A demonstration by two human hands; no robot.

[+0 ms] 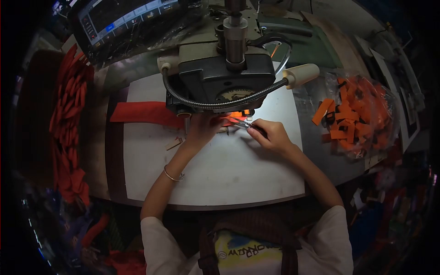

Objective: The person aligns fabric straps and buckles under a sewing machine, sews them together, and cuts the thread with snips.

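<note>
A red fabric strip (146, 113) runs from the left across the white work surface to beneath the sewing machine head (224, 75). My left hand (201, 129) is at the strip under the head, its fingers closed at the cloth and partly hidden. In my right hand (273, 135) is a pair of small snips (243, 123), with metal blades and a dark handle. Their tips point left, to the lit spot by the needle area, where a bright orange piece (238, 113) shows. Whether the blades touch the cloth I cannot tell.
A clear plastic bag (387, 107) with orange strap pieces (348, 114) lies at right. Many red strips (71, 110) hang in a pile at left. A screen (123, 20) stands behind. A flexible lamp (300, 76) curves before the machine head. A small pale piece (174, 144) lies near my left wrist.
</note>
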